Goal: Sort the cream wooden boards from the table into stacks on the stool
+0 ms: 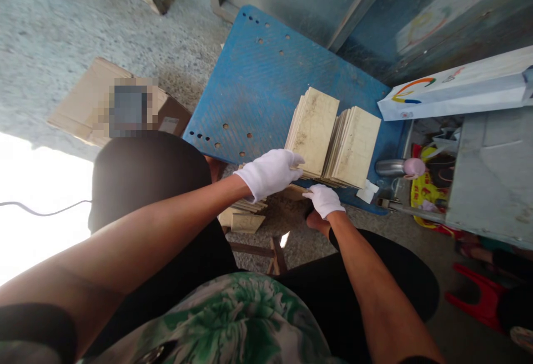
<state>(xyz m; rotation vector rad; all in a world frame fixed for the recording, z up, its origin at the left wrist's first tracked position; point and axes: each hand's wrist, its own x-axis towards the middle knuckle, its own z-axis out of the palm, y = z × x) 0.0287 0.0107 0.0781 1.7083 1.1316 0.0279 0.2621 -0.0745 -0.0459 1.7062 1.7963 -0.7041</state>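
Two stacks of thin, pale wooden boards stand side by side on a blue plastic pallet, a left stack (314, 130) and a right stack (356, 147). My left hand (270, 172), in a white glove, is at the near left corner of the left stack, its fingers reaching out and slightly apart. Lower and to the right, my right hand (325, 200), also gloved, has its fingertips pinched at the end of a single wooden board (293, 191). That board lies partly hidden beneath my left hand. More boards (246, 222) rest on a wooden stool between my legs.
The blue pallet (200, 108) reaches back to a framed panel. A metal flask (389, 168) with a pink lid lies at its right, near a scrap of white paper (367, 192). Right of it are a white bag (453, 89) and a grey cabinet (491, 169). A cardboard box (79, 100) sits left.
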